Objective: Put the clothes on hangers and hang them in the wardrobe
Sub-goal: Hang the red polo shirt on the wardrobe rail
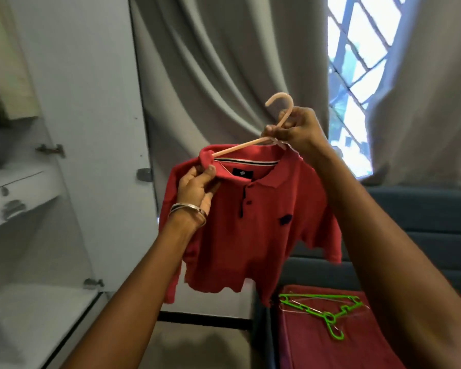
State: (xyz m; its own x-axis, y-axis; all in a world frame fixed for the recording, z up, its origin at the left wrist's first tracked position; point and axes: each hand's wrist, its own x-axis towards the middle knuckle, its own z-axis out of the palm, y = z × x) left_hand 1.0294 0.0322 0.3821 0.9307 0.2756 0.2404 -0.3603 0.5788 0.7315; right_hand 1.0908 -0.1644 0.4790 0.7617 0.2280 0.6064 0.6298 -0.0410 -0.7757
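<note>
Red polo [250, 222] hangs mid-air in front of a grey curtain [210, 75] as a person fits it onto a pink hanger [253, 142]. Right hand [296, 131] pinches the hanger just below its hook; left hand [197, 185], bangles at the wrist, pinches the shirt's left shoulder, where the hanger's arm already pokes into the fabric. By the look of it, the dressing step is close to done: the right shoulder sits under the collar, though the hand hides how far that arm has seated. The next move would call for tugging the left shoulder square over the arm, then swinging the hook left toward the wardrobe [72, 129], whose white door stands open; its rail is not in view. Below right, a green hanger [328, 312] lies on red cloth [330, 342], with a wire hanger seemingly beneath it. Daylight comes through a barred window [357, 62] behind the curtain.
</note>
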